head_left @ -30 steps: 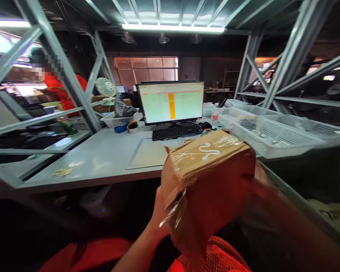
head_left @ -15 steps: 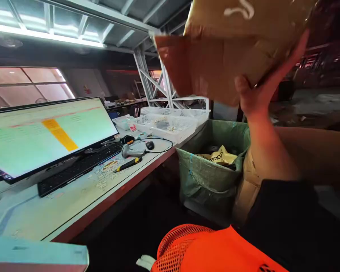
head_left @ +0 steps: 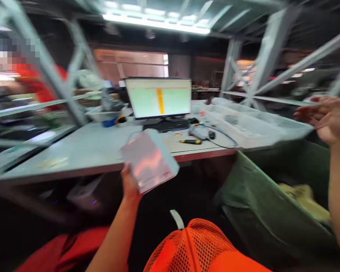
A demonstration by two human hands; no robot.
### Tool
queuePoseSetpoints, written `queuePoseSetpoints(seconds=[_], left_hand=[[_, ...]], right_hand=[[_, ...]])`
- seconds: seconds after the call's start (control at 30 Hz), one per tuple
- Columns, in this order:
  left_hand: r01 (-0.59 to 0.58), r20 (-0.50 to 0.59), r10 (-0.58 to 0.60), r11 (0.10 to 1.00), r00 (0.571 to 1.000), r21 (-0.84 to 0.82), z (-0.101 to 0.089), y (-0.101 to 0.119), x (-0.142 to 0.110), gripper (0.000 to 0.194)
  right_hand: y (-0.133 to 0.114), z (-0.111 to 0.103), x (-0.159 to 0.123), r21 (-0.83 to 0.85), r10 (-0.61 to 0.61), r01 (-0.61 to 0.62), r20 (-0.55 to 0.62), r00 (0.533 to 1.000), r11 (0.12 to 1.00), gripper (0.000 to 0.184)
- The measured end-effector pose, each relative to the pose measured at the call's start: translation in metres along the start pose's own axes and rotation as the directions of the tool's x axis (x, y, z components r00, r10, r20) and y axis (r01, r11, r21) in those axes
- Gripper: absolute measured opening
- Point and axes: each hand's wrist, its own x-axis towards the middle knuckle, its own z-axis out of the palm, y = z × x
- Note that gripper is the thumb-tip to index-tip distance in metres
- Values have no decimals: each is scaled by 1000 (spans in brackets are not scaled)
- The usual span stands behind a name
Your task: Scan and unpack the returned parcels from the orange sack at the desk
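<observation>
Pale blue and pinkish, a glossy rectangular box (head_left: pixel 149 162) sits gripped in the left hand (head_left: pixel 131 185); below the loosely spread right hand (head_left: pixel 327 117) stands a green square-mouthed bin (head_left: pixel 252 196).

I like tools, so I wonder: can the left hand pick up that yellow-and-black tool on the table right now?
Probably not: the left hand holds a box. Nothing seems to lie on the tool, but the hand would likely have to let go of the box first.
</observation>
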Motion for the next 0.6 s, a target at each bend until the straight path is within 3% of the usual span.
queuePoseSetpoints(seconds=[0.03,0.07,0.13,0.2,0.27,0.3,0.33,0.43,0.5,0.6], left_hand=[[40,-111,-47,997,993,-66,-21,-11,-2,71],[63,-198,-99,982,975,-178,-36,-21,-1,77],[47,-285,-185,901,941,-431,-52,-36,10,80],[-24,-314,-179,835,932,-549,-56,-46,31,75],[-105,-350,-75,877,934,-469,-61,-53,53,71],[-137,-357,-19,904,934,-406,-66,-57,61,71],[-152,-350,22,925,936,-348,-72,-60,68,75],[-90,-256,19,958,966,-271,-91,-72,77,100],[-8,-159,-35,965,987,-262,-96,-80,80,112],[73,-90,-94,975,991,-210,-92,-91,90,97]], right_hand=[[17,61,-5,102,47,-70,217,975,992,31],[28,122,-16,124,51,-117,437,898,985,42],[39,234,-56,144,82,-267,724,684,953,81],[41,322,-100,105,69,-368,900,430,924,105],[42,385,-134,135,-15,-428,962,272,894,103],[44,408,-145,172,-60,-456,967,248,873,97],[47,426,-152,215,-97,-483,961,257,849,88],[57,460,-162,314,-101,-547,918,384,776,74],[65,475,-161,339,-78,-574,899,431,745,74],[79,488,-147,342,-113,-484,890,442,805,75]])
